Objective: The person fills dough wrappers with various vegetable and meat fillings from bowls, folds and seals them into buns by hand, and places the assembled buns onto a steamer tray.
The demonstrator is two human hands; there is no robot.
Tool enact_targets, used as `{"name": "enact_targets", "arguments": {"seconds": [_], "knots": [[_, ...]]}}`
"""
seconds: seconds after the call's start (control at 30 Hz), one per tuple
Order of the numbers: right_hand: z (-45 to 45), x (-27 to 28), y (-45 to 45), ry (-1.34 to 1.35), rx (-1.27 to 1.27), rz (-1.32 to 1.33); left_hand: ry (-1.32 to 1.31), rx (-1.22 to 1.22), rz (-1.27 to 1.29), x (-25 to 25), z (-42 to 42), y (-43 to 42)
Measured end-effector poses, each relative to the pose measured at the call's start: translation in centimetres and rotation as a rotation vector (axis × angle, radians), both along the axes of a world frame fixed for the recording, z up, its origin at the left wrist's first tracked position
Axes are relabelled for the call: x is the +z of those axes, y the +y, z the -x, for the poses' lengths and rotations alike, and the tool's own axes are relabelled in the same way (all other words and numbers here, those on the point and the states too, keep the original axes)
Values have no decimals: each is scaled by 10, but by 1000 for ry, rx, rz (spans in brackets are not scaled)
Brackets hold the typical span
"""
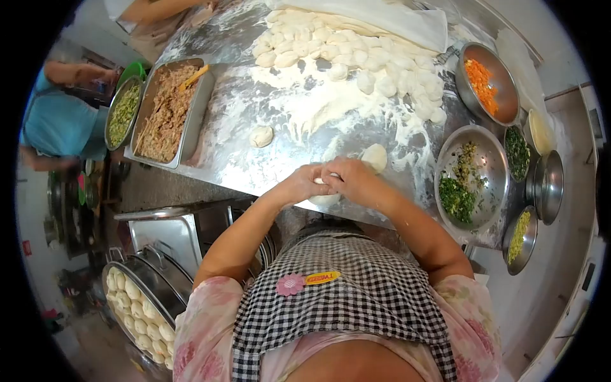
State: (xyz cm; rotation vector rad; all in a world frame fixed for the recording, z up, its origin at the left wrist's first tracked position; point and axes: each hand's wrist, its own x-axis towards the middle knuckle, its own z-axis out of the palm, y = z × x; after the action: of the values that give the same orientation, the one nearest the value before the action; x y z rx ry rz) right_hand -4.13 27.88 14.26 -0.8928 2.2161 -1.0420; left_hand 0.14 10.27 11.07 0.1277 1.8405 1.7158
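My left hand [303,183] and my right hand [350,176] meet over the near edge of the floured table. Their fingers are pinched together around a small piece of white dough [320,181], mostly covered by the fingers. Just below them shows a pale dough round [325,199]; whether it joins the held piece I cannot tell. A flat dough wrapper [374,158] lies just beyond my right hand. Farther left on the metal sits a single closed dough bun [261,136].
Many dough rounds [337,48] lie in flour at the back, partly under a white cloth [414,25]. Left stands a tray of meat filling [205,105]; right, bowls of carrot [509,95] and greens [493,197]. Buns fill a steamer [137,312]. Another person's arm [159,9] reaches in.
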Motion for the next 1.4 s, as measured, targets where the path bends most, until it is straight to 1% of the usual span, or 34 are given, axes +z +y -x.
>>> {"name": "enact_targets", "arguments": {"seconds": [0.1, 0.13, 0.23, 0.3, 0.33, 0.37, 0.4, 0.43, 0.47, 0.53, 0.57, 0.6, 0.63, 0.67, 0.77, 0.83, 0.87, 0.97, 1.07, 1.17, 1.2, 1.27, 1.3, 1.33, 1.37, 1.4], "knots": [[-10, 2, 7, 150, 11, -16, 35, -124, 70, -4, 0, 5], [-10, 1, 10, 207, 3, -12, 52, -131, -5, -8, -1, 5], [3, -37, 39, 514, -39, -132, -88, -107, 46, 26, 4, 10], [18, -71, 68, 349, -443, 127, 48, -24, 99, 19, 11, 4], [26, -74, 81, 345, -513, 92, 115, 23, 125, 11, 16, -1], [27, -70, 85, 328, -580, 55, 91, 48, 323, -1, 26, -9], [26, -66, 90, 343, -599, -1, 137, 125, 440, -11, 32, -17], [27, -45, 91, 366, -623, -54, 192, 199, 557, -12, 38, -21], [28, -34, 92, 388, -645, -111, 292, 130, 674, -2, 40, -14], [21, -35, 92, 445, -632, -62, 495, -7, 895, 15, 48, 13], [16, -36, 91, 472, -628, -39, 614, -70, 978, -2, 44, 25], [10, -42, 90, 467, -595, -32, 734, -135, 1056, -32, 34, 37], [2, -49, 86, 462, -562, -26, 857, -200, 1132, -35, 31, 46], [-4, -54, 83, 455, -529, -21, 833, -202, 1125, -39, 35, 50], [-26, -54, 68, 191, -609, 33, 773, -210, 1084, -42, 42, 56], [-29, -52, 65, 177, -609, 47, 803, -200, 1063, -48, 57, 51], [-32, -51, 65, 162, -608, 49, 939, -252, 1244, -54, 68, 51], [-36, -42, 65, 54, -667, 96, 352, 252, 306, -55, 72, 5], [-40, -63, 62, -75, -676, 209, 244, 279, 798, -56, 49, -8], [-42, -69, 46, -152, -608, 159, 311, 202, 866, -49, 38, 1], [-44, -70, 40, -114, -625, 166, 456, 249, 815, -53, 34, 3], [-40, -68, 28, -25, -678, 178, 309, 444, 540, -63, 30, 7], [-37, -63, 23, -219, -727, 217, 239, 509, 382, -66, 32, 15], [-32, -53, 20, -396, -800, 260, 110, 553, 112, -68, 32, 15], [-29, -57, 18, -513, -792, 343, 12, 558, -44, -30, 24, 23], [-22, -62, 17, -619, -783, 440, 22, 522, -210, -21, 23, 25]]}}
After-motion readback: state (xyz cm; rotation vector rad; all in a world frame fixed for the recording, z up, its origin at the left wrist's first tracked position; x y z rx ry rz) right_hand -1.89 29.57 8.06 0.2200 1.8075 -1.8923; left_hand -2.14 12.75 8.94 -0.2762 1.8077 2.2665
